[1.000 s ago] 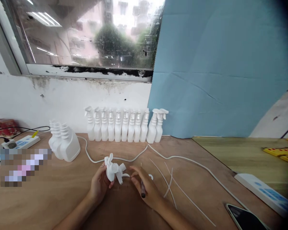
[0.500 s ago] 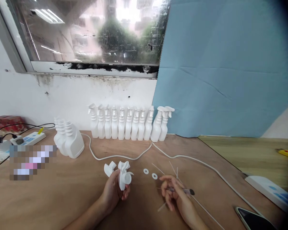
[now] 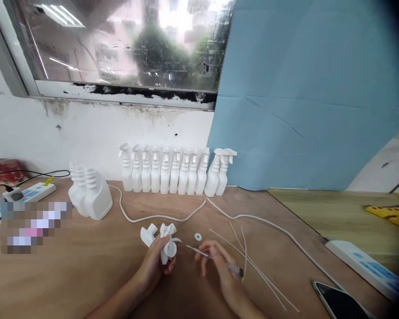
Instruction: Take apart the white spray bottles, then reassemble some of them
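Note:
My left hand (image 3: 154, 261) is closed around a white trigger spray head (image 3: 169, 249), its round collar facing me. Another white spray head (image 3: 147, 236) lies on the table just beyond those fingers. In my right hand (image 3: 219, 266) is a slim screwdriver (image 3: 236, 269) with a clear handle and dark end; its thin shaft points left toward the spray head, apart from it. A flat white washer (image 3: 198, 237) lies beyond the right fingertips. Several thin white tubes (image 3: 252, 261) are spread on the table right of that hand.
White spray bottles (image 3: 165, 175) with heads stand along the wall. Bottles without heads (image 3: 98, 199) are at left. A white cable (image 3: 159, 217) crosses the table. Power strips (image 3: 365, 263) sit on both sides. A phone (image 3: 339, 301) lies near the right front.
My right hand has moved left toward the spray head, and the screwdriver's shaft now points at it. One of the two washers seen before no longer shows. My left hand keeps its hold.

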`<move>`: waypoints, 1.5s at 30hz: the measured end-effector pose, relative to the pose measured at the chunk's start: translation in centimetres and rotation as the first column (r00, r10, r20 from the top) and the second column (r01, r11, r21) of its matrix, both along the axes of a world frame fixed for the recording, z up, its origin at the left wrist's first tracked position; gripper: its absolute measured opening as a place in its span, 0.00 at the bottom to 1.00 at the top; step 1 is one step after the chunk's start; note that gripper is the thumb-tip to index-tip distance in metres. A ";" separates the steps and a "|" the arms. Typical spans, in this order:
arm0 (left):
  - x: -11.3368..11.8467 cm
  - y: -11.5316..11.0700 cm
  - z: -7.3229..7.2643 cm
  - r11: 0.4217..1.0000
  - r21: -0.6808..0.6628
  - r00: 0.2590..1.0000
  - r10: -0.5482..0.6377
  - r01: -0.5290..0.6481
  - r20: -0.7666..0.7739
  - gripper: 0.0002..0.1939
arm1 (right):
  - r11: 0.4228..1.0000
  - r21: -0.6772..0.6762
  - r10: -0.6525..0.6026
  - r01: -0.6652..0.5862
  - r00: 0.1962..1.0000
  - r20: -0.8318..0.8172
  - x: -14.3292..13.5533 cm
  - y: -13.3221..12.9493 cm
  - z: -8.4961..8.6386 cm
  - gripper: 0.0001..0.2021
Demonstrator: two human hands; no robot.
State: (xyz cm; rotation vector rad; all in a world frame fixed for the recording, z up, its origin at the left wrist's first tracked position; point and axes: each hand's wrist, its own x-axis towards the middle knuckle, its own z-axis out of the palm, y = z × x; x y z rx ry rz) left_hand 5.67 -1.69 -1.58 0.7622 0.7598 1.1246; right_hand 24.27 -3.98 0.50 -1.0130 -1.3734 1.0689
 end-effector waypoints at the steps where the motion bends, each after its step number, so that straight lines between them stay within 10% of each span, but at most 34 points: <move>1: 0.0 0.0 0.0 1.000 0.005 1.000 0.009 -0.009 -0.017 0.23 | 0.999 0.042 0.026 -0.026 1.000 0.014 -0.8 -0.4 -0.4 0.19; 12: 0.5 -0.2 -0.3 0.996 0.062 0.977 0.072 -0.060 -0.199 0.23 | 0.923 0.381 -0.079 -0.054 0.942 0.326 -1.7 -1.3 -2.6 0.08; 21: 0.5 -0.3 -0.5 0.994 0.061 0.953 0.109 -0.095 -0.284 0.22 | 0.499 0.795 -0.378 -0.346 0.738 0.559 -1.7 -0.5 -0.3 0.14; 29: 0.5 -0.2 -0.5 0.996 0.055 0.947 0.087 -0.073 -0.309 0.21 | 0.556 0.737 -0.259 -0.384 0.762 0.593 -1.4 -0.6 -0.3 0.14; 36: 0.3 -0.4 -0.1 0.998 -0.007 0.952 -0.056 0.056 -0.302 0.16 | 0.781 0.475 0.096 -0.405 0.830 0.550 -0.2 -1.5 2.3 0.08; 45: 0.1 -0.6 0.9 0.980 -0.066 0.904 -0.201 0.190 -0.378 0.12 | 0.852 0.298 0.277 -0.429 0.855 0.438 0.6 -1.1 1.2 0.07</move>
